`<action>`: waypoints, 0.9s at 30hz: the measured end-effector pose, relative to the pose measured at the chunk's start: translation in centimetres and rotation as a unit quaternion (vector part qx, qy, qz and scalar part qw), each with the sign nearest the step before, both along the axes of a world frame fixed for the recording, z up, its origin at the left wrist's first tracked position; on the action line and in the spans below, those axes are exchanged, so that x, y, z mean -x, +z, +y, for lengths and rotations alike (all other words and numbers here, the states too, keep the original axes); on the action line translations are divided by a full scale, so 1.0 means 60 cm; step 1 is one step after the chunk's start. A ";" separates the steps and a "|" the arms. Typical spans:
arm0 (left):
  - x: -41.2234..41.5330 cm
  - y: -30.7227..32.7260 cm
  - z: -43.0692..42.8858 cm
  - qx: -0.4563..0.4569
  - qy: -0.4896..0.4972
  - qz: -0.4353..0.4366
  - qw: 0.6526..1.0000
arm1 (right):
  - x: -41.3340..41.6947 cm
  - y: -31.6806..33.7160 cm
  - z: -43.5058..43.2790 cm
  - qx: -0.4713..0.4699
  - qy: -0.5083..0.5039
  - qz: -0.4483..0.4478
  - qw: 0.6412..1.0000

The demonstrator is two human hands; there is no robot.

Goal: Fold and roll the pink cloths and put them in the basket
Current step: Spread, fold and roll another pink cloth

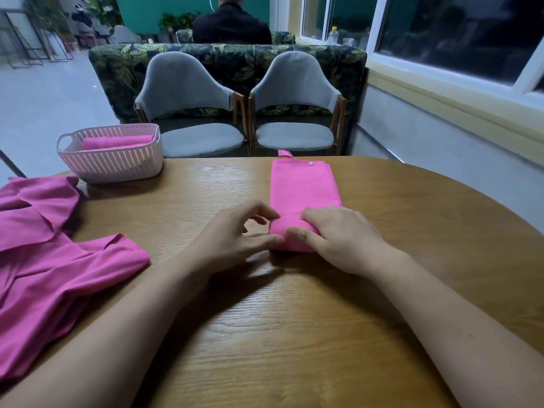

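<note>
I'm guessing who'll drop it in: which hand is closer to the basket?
Left. The left hand is at the folded cloth's left edge, toward the basket; the right hand grips the cloth farther right.

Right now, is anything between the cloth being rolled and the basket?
Nothing visible. The left hand and right hand grip the cloth's rolled near end; only bare table lies between it and the basket at far left. The loose pile sits nearer, off that line. One roll already lies inside.
</note>
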State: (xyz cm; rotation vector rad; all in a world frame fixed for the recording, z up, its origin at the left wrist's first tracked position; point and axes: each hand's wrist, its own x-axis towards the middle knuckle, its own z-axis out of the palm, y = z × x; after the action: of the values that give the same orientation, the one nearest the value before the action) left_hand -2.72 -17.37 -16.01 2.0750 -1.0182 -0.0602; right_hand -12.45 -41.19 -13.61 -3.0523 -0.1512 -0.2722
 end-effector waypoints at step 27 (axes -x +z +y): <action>0.013 -0.006 -0.018 -0.011 -0.016 -0.084 0.996 | -0.003 0.000 0.008 0.000 -0.047 -0.069 0.997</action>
State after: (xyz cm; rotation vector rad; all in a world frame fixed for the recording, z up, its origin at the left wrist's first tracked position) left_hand -3.48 -18.42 -16.37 2.1101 -1.1570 0.0888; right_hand -12.28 -40.71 -13.63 -3.0437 -0.0160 -0.4888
